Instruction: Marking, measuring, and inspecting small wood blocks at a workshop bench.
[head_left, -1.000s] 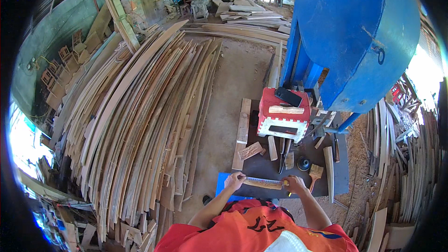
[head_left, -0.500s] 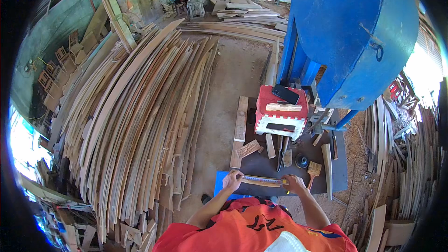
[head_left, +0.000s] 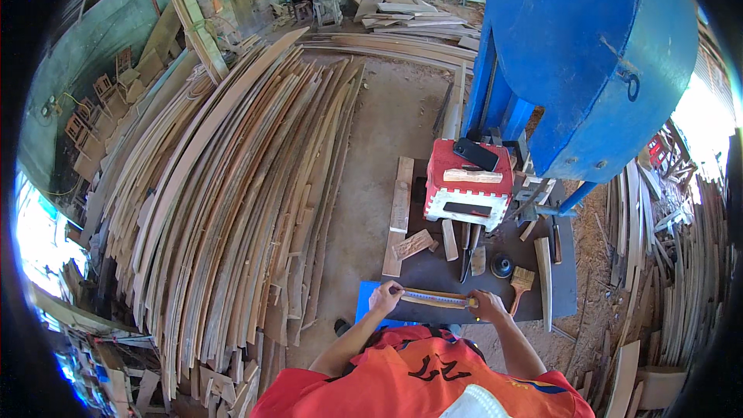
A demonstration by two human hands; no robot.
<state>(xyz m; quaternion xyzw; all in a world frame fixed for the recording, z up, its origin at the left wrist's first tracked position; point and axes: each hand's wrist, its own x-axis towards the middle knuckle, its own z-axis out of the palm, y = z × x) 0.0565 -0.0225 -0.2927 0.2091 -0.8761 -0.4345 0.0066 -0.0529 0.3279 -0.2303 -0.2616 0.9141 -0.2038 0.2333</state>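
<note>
Between my hands, in front of my body, a tape measure's pale blade (head_left: pixel 435 296) is stretched out over a short wooden strip (head_left: pixel 430 304). At its left end my left hand (head_left: pixel 385 296) is closed, pinching the blade against the wood. My right hand (head_left: pixel 487 306) wraps round the tape measure's case at the other end; only a little yellow shows past the fingers. Both hands are at the near edge of a dark machine table (head_left: pixel 495 294). Close to the right hand lie a wide brush (head_left: pixel 522 282) with a wooden handle and a dark round knob-like piece (head_left: pixel 502 266).
A blue upright machine (head_left: pixel 573 54) towers at the right. A red and white stool (head_left: pixel 469 200) on the table bears a black phone (head_left: pixel 475 155) and a wood block (head_left: pixel 472 176). Long boards (head_left: pixel 224 201) cover the left floor. More slats (head_left: pixel 631 217) lean at right. Two people sit far back.
</note>
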